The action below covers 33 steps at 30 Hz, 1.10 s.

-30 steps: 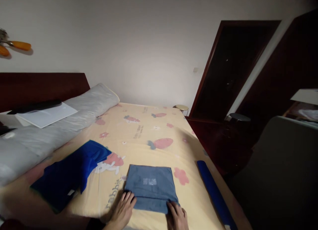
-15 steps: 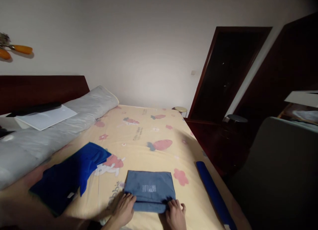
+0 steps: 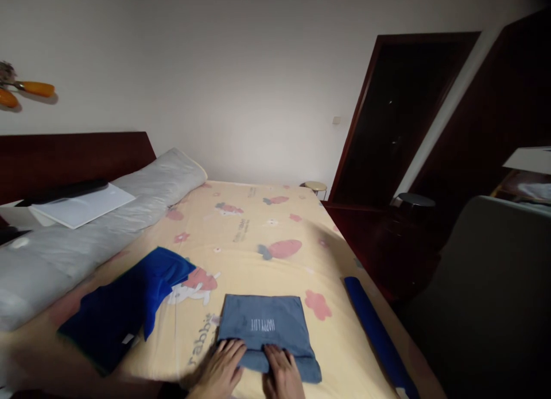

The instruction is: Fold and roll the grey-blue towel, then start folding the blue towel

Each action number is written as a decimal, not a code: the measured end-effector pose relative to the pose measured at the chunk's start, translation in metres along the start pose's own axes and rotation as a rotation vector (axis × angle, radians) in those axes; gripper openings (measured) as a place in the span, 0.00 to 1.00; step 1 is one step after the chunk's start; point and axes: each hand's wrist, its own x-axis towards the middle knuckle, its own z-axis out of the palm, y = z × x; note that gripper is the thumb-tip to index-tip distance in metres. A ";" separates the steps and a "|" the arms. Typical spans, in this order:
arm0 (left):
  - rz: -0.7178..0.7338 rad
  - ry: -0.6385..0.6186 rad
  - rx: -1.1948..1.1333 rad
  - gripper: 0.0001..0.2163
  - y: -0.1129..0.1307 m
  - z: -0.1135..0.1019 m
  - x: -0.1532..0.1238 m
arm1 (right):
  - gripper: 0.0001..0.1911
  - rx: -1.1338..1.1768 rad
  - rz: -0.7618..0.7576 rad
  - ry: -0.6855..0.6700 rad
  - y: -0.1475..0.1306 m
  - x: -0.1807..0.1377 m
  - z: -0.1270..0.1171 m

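Observation:
A grey-blue towel lies folded on the bed in front of me, with white "HAPPY LIFE" lettering that reads upside down. Its near edge is turned over into a thick band, and the right end of that band slants out towards me. My left hand rests on the band's left end, fingers stretched over it and thumb apart. Around the band's middle, my right hand lies on top with its fingers laid across the cloth. Both hands touch the towel; their palm sides are hidden.
A crumpled dark blue cloth with a white tag lies to the left. A long blue roll lies along the bed's right edge. Beyond are a grey pillow with a white board, stools and a dark chair.
My right hand has moved left from the band's right end to its middle, uncovering that end, which now sticks out. My left hand has shifted slightly right. The view has tilted a little.

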 end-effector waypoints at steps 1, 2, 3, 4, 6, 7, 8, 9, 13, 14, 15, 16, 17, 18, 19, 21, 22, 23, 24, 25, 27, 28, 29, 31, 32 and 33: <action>0.003 0.040 0.042 0.23 -0.010 -0.002 -0.006 | 0.34 -0.030 0.029 -0.006 0.010 -0.003 -0.005; 0.005 0.077 0.082 0.22 -0.019 -0.004 -0.012 | 0.35 -0.061 0.065 -0.005 0.020 -0.007 -0.011; 0.005 0.110 0.113 0.22 -0.027 -0.006 -0.017 | 0.35 -0.090 0.101 0.001 0.029 -0.011 -0.018; 0.004 0.134 0.134 0.22 -0.034 -0.009 -0.021 | 0.36 -0.116 0.132 0.008 0.038 -0.014 -0.024; -0.006 0.152 0.140 0.22 -0.043 -0.014 -0.026 | 0.36 -0.157 0.173 0.020 0.051 -0.021 -0.034; -0.015 0.143 0.128 0.22 -0.045 -0.017 -0.027 | 0.36 -0.177 0.192 0.028 0.057 -0.024 -0.037; -0.025 0.126 0.110 0.22 -0.045 -0.020 -0.027 | 0.35 -0.198 0.211 0.038 0.061 -0.026 -0.039; -0.037 0.104 0.086 0.22 -0.044 -0.022 -0.026 | 0.34 -0.218 0.230 0.052 0.065 -0.028 -0.039; -0.082 0.074 0.024 0.23 -0.035 -0.029 -0.016 | 0.32 -0.295 0.252 0.158 0.074 -0.032 -0.031; -0.083 0.085 0.026 0.25 -0.032 -0.029 -0.013 | 0.31 -0.320 0.237 0.202 0.075 -0.033 -0.028; -0.081 0.096 0.031 0.27 -0.030 -0.028 -0.010 | 0.30 -0.344 0.220 0.250 0.075 -0.034 -0.025; -0.071 0.102 0.036 0.29 -0.027 -0.026 -0.007 | 0.30 -0.364 0.201 0.295 0.074 -0.034 -0.022; -0.054 0.102 0.040 0.31 -0.024 -0.023 -0.005 | 0.29 -0.373 0.187 0.330 0.072 -0.035 -0.020; -0.033 0.097 0.043 0.32 -0.021 -0.020 -0.002 | 0.29 -0.368 0.177 0.349 0.069 -0.035 -0.019; -0.017 0.092 0.046 0.32 -0.018 -0.018 0.000 | 0.28 -0.350 0.169 0.351 0.067 -0.035 -0.019; -0.016 0.080 0.053 0.32 -0.012 -0.016 0.004 | 0.26 -0.292 0.166 0.325 0.062 -0.033 -0.021; -0.037 0.065 0.051 0.31 -0.009 -0.018 0.006 | 0.24 -0.262 0.166 0.304 0.061 -0.032 -0.023; -0.077 0.047 0.041 0.29 -0.005 -0.021 0.008 | 0.22 -0.237 0.168 0.282 0.060 -0.031 -0.025; -0.128 0.025 0.024 0.26 -0.002 -0.025 0.009 | 0.18 -0.217 0.170 0.265 0.059 -0.030 -0.027; -0.182 -0.002 0.004 0.23 0.001 -0.031 0.011 | 0.14 -0.206 0.172 0.257 0.059 -0.028 -0.029; -0.277 -0.059 -0.023 0.18 0.007 -0.043 0.014 | 0.10 -0.197 0.172 0.250 0.059 -0.025 -0.033; -0.306 -0.085 -0.024 0.18 0.010 -0.048 0.016 | 0.10 -0.197 0.174 0.242 0.059 -0.023 -0.034; -0.321 -0.109 -0.018 0.19 0.012 -0.051 0.017 | 0.12 -0.201 0.183 0.235 0.058 -0.021 -0.034; -0.328 -0.145 0.000 0.23 0.017 -0.051 0.021 | 0.14 -0.217 0.213 0.235 0.051 -0.017 -0.033; -0.323 -0.155 0.005 0.25 0.021 -0.049 0.023 | 0.16 -0.223 0.225 0.254 0.045 -0.015 -0.031; -0.314 -0.162 0.005 0.28 0.024 -0.044 0.025 | 0.17 -0.221 0.226 0.286 0.037 -0.012 -0.028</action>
